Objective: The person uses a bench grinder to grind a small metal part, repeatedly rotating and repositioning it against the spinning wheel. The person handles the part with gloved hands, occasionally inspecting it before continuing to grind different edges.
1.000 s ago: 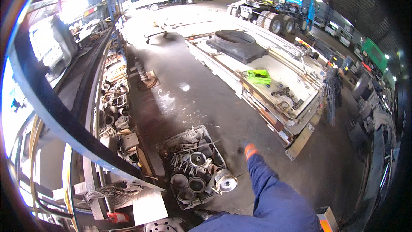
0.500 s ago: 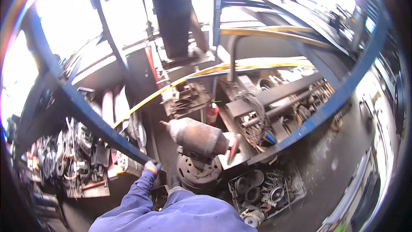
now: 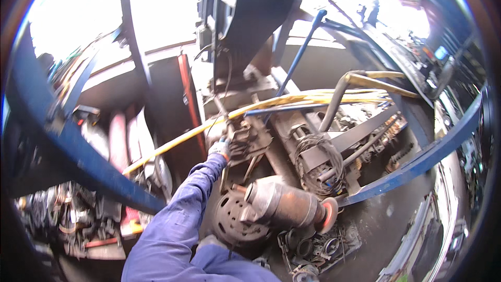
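Note:
My left hand [image 3: 219,149], in a grey glove with an orange cuff, reaches forward to the rusty metal pieces [image 3: 242,138] on a small stand. Its fingertips are blurred against the metal, so their grip is unclear. Nearer to me stands a rusty, cylindrical bench grinder [image 3: 284,203] with a reddish disc [image 3: 327,215] at its right end. A round steel wheel rim [image 3: 235,216] with holes lies beneath it as a base. My right hand is out of view.
Blue frame bars [image 3: 104,169] cross left and right. A yellow bar [image 3: 193,131] runs behind my left hand. Coiled cable [image 3: 342,169] lies on scrap to the right. A crate of round metal parts [image 3: 355,248] sits on the floor. Tools fill the left side.
My left hand has left the blue bar at the left and moved forward and right to the metal pieces. My view has shifted, and the grinder appears lower and farther right.

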### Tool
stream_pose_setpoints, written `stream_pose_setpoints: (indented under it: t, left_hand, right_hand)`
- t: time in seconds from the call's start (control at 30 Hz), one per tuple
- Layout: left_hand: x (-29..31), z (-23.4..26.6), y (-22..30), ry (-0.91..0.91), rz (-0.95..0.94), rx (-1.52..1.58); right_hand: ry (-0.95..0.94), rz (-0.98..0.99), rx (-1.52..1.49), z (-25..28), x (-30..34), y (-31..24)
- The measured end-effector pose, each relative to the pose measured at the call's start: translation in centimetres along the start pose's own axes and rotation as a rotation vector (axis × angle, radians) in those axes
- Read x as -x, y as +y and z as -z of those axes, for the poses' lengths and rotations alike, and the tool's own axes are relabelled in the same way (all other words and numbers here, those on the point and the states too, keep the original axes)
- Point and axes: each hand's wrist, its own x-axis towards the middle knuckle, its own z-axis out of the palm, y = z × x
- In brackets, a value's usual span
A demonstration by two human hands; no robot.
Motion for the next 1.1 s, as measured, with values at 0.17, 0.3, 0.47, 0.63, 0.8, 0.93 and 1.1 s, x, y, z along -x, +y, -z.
stream_pose_setpoints:
  t: [0.17, 0.3, 0.47, 0.63, 0.8, 0.93, 1.1]
  left_hand:
    - [-8.4, -5.6, -4.2, 0.060, -0.186, -0.424]
    - [-8.2, -5.4, -3.0, 0.003, -0.289, -0.509]
    - [-8.8, -3.3, -3.0, 0.040, -0.166, -0.398]
    - [-4.4, 6.6, 2.2, 0.093, 0.084, 0.055]
    - [-4.5, -0.3, -1.2, 0.013, 0.165, 0.455]
    - [2.3, 1.1, 0.2, -0.208, 0.290, 1.275]
    - [16.0, -2.6, -5.5, -0.204, 0.308, 1.320]
  right_hand:
    - [-0.013, -0.031, 0.049, -3.3, 2.8, -6.1]
    - [-0.007, -0.083, 0.060, -3.3, 5.2, -8.0]
    - [0.012, -0.067, 0.041, -3.3, 6.5, -8.1]
    - [-0.022, -0.071, 0.040, -4.2, 8.9, -6.7]
    - [-0.027, -0.029, 0.047, -4.5, 10.0, -6.0]
    - [-0.073, 0.055, 0.060, -6.2, 10.2, -5.3]
    - [-0.209, 0.567, 0.202, -10.0, 7.4, -4.2]
